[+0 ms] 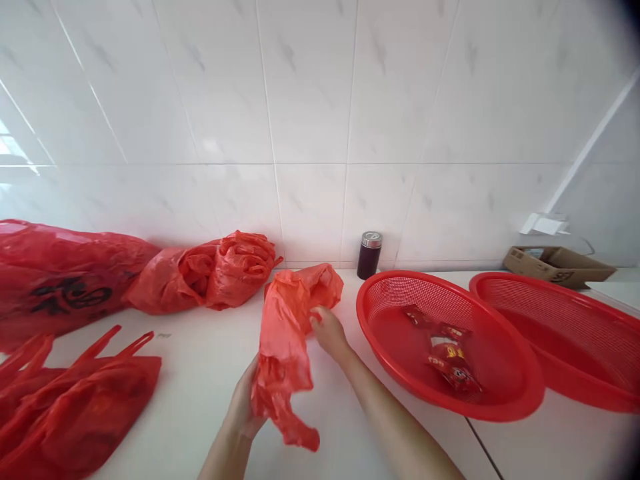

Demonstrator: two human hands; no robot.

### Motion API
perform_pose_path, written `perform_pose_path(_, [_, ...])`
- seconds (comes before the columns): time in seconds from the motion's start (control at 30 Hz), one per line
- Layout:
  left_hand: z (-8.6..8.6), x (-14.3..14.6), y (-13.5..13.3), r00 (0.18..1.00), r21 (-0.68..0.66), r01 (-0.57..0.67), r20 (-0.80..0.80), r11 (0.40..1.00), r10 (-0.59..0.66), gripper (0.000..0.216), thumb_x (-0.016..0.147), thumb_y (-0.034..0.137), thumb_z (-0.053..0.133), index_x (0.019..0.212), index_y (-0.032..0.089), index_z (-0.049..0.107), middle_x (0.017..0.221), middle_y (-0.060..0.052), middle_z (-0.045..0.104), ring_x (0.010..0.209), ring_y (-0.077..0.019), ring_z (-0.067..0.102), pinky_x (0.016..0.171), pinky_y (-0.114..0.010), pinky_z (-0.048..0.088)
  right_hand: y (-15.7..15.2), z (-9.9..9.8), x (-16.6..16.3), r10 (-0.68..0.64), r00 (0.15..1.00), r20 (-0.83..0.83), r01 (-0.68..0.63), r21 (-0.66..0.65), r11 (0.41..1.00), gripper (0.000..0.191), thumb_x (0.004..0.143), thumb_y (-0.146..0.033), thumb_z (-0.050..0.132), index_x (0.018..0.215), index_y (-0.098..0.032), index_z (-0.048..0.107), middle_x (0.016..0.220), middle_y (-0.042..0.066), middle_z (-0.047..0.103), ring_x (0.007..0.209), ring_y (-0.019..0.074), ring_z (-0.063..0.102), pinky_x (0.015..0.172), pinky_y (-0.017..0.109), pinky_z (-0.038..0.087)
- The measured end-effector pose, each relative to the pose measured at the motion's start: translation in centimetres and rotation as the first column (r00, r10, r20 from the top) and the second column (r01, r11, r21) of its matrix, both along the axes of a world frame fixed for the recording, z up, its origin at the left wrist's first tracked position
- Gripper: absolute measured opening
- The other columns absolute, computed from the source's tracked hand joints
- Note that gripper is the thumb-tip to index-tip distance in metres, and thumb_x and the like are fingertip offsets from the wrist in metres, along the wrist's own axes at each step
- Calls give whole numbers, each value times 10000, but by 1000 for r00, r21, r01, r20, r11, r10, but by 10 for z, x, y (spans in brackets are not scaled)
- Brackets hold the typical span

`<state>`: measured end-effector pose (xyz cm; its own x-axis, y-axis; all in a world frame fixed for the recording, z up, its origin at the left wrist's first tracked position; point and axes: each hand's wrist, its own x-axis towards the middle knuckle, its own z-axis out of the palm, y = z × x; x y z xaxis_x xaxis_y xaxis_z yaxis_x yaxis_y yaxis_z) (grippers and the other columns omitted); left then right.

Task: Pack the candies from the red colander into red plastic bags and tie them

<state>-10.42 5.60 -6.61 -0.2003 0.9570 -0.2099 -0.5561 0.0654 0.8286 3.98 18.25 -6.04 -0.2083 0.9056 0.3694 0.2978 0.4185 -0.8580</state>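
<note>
Black writing on red sack (65, 283), illegible

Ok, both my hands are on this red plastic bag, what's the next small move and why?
Probably spread the bag's mouth open. The left hand pinches the lower part of the red bag and the right hand holds its upper end, but the bag is crumpled and closed. The snack packets lie apart in the near basket, so nothing can go in yet.
</note>
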Motion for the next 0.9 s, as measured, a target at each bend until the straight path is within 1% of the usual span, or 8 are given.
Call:
perform_pose_path(0.1, [-4,2,-1,997,-34,-51,54,998,53,279,762,433,685,906,193,676,794,-33,720,727,-203,681,643,-296,537,-40,10,19,-5,993,-120,-6,-89,996,287,948,-390,354,1096,-246,553,1125,62,629,1031,188,607,856,341,490])
perform_pose_path(0.23, [5,12,-11,996,-65,-36,76,997,41,320,780,434,687,981,185,682,778,-32,719,654,-176,658,556,-259,501,-93,21,36,175,971,-161,-197,-132,971,576,790,-392,659,1323,-345,447,1409,45,444,1266,228,453,965,361,442])
perform_pose_path(0.33, [14,20,-25,999,-65,13,46,998,-10,352,763,452,698,992,184,686,798,-38,724,640,-178,646,541,-261,482,-100,19,39,244,966,-86,-253,-110,961,344,819,-329,621,1159,-287,591,1216,52,591,1088,211,568,899,348,460])
perform_pose_path(0.43, [15,15,-36,999,-121,-21,-37,992,16,342,720,481,720,880,180,691,719,-29,707,592,-179,626,501,-260,447,-92,14,48,156,963,-218,-197,-182,963,181,905,-361,492,897,-215,600,817,20,640,748,159,602,703,293,475])
perform_pose_path(0.63, [-6,-31,-49,973,-250,-216,-136,944,186,367,693,483,711,904,202,606,809,-41,670,738,-230,655,629,-331,509,-93,21,73,-133,763,-633,-202,-428,881,226,814,-434,602,861,-226,527,814,-12,604,690,128,576,636,249,470])
perform_pose_path(0.77, [1,-12,-66,631,52,-603,-580,796,516,268,794,493,585,901,261,506,1073,-56,593,1033,-257,595,898,-439,473,-105,28,71,-163,755,-635,-141,-399,906,212,844,-440,578,908,-249,511,773,-33,560,647,110,535,619,232,456])
perform_pose_path(0.83, [10,20,-73,345,369,-458,-765,809,544,169,827,437,556,900,285,550,1276,-65,511,1259,-285,445,1055,-486,332,-114,29,61,-147,783,-604,-103,-359,928,209,878,-451,541,943,-258,496,747,-40,537,634,107,515,606,224,446])
perform_pose_path(0.9, [13,51,-73,149,448,-195,-866,872,478,127,818,379,578,898,302,640,1478,-36,332,1378,-333,269,1107,-521,226,-129,30,49,-109,798,-592,-133,-350,927,221,901,-472,508,968,-264,480,723,-47,521,603,104,489,581,220,433])
